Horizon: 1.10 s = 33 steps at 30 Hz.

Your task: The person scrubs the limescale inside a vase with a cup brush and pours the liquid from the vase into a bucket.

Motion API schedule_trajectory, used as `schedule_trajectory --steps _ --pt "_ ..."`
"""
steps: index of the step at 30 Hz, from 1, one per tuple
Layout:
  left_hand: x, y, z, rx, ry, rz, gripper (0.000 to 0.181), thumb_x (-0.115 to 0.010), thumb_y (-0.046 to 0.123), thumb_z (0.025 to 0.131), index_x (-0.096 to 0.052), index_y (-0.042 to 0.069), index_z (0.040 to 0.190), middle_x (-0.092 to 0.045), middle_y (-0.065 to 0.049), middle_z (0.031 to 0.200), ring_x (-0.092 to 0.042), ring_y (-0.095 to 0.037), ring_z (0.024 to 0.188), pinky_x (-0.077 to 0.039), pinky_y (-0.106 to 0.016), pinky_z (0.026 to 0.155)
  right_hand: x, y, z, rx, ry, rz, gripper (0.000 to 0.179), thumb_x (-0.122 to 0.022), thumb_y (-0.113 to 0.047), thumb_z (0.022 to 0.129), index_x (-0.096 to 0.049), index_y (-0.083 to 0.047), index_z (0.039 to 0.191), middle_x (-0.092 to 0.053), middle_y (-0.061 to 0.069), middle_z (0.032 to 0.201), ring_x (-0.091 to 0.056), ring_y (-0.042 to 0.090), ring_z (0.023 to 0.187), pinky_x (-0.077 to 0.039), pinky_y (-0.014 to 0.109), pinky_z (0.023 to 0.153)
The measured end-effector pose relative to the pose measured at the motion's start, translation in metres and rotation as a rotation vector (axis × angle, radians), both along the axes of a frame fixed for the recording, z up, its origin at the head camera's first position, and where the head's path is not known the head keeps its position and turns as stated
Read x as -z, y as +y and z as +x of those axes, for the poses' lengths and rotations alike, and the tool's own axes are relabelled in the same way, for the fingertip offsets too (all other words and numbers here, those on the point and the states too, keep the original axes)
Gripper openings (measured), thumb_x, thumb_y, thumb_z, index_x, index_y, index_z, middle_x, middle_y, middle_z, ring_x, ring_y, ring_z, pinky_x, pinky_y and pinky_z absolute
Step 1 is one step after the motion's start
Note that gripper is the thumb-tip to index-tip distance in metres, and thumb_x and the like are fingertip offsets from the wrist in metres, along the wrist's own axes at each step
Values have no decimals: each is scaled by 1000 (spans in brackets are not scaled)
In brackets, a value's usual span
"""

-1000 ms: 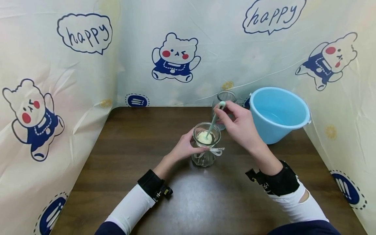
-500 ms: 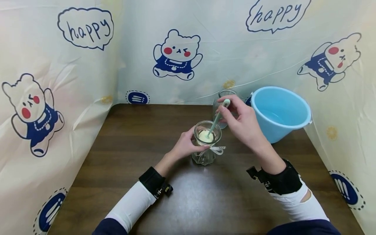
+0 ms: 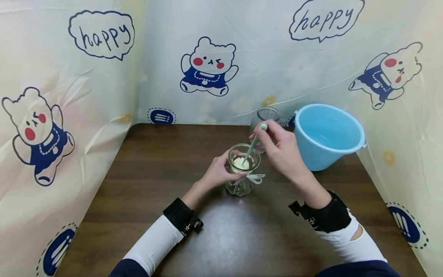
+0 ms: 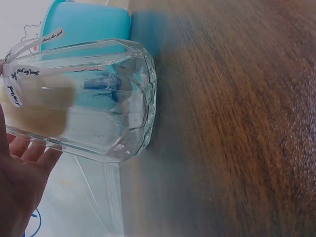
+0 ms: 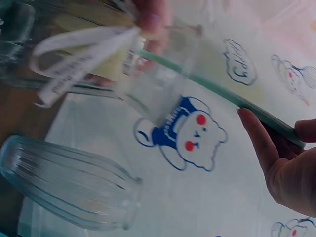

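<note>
A clear glass jar [image 3: 241, 188] with a white lettered ribbon bow [image 3: 256, 178] stands upright on the brown table. My left hand [image 3: 219, 171] grips it around the neck, thumb on the near side. Inside the jar sits the cream sponge head [image 4: 44, 106] of a bottle brush, above the jar's bottom. The brush's mint-green handle [image 3: 252, 148] leans out of the mouth to the right. Near its upper end, my right hand [image 3: 282, 150] pinches this handle between thumb and fingers, as the right wrist view also shows.
Behind my right hand stands a second, ribbed glass vase [image 5: 74, 182], partly hidden in the head view. A light blue bucket [image 3: 323, 159] is at the back right. Printed cloth [image 3: 155, 77] hangs along the table's back and sides.
My right hand has shifted slightly up and right, then back down and left, turning the brush handle so its end now faces the camera. The left hand keeps its grip on the jar.
</note>
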<state>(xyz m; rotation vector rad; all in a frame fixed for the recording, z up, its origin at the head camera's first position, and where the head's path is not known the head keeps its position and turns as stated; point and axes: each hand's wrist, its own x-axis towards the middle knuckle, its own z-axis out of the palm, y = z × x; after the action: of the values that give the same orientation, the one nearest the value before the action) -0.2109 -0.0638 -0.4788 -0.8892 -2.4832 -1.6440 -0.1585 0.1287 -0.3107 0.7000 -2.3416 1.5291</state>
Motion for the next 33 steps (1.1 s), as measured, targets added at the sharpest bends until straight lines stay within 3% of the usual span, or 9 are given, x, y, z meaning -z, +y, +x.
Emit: schedule_trajectory --steps 4,12,16,23,33 --pt "1 0 0 3 -2 15 67 -83 36 71 -55 16 129 -67 1 115 -62 -8 103 -54 -33 87 -3 4 -4 -1 34 -21 22 -52 -21 100 -60 -1 102 -67 10 95 -67 23 88 -60 31 69" --pt "0 -1 -1 3 -2 -7 65 -81 38 73 -55 19 129 -68 1 111 -63 -7 97 -55 -33 82 6 -9 -1 -29 76 127 11 -57 -10 97 -62 -5 104 -69 12 94 -69 18 78 -60 34 70" --pt "-1 -1 -2 5 -8 -18 64 -82 37 73 -54 20 128 -68 1 108 -63 -7 96 -55 -32 81 -1 -9 -6 -64 139 172 12 -57 -16 98 -63 -7 104 -71 8 94 -68 13 77 -60 31 69" --pt "0 0 0 8 -50 14 78 -84 33 71 -50 15 138 -67 -1 115 -62 -8 103 -54 -32 88 -31 -10 -5 -64 170 120 14 -60 -16 95 -66 -5 103 -71 6 95 -67 10 83 -60 30 69" --pt "-2 -1 0 10 -37 18 68 -83 34 71 -54 16 130 -67 -1 112 -62 -9 102 -54 -34 87 -20 -11 -15 -19 163 106 14 -60 -15 96 -67 -5 103 -72 8 96 -67 11 85 -60 28 67"
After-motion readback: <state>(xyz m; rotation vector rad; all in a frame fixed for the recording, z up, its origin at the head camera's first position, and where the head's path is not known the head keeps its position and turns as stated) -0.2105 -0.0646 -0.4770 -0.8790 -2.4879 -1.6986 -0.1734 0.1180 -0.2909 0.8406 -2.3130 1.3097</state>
